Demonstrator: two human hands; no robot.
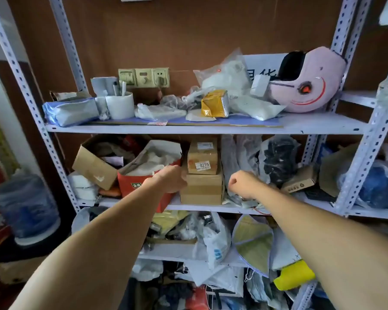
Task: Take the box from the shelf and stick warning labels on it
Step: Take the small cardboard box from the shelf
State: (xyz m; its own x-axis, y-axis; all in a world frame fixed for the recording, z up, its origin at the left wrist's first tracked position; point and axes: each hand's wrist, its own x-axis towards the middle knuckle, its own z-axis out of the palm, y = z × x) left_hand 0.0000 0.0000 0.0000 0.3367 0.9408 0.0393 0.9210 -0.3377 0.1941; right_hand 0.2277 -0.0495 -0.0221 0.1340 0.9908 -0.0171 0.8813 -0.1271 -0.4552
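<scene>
Two stacked cardboard boxes stand on the middle shelf (199,208). The small upper box (202,156) bears a white sticker reading 0275. It rests on a wider, flatter box (202,189). My left hand (169,179) is pressed against the left edge of the lower box; its fingers are curled out of sight, so I cannot tell whether it grips. My right hand (242,183) hovers just right of the same box, curled into a loose fist with nothing visible in it, a small gap from the cardboard. No warning labels are in view.
A red paper bag (132,185) and an open carton (94,164) crowd the boxes' left side; plastic-wrapped parcels (276,159) crowd the right. The upper shelf (188,128) holds a white cup, bags and a pink plush. Bags fill the lower shelves. A water jug (25,206) stands at left.
</scene>
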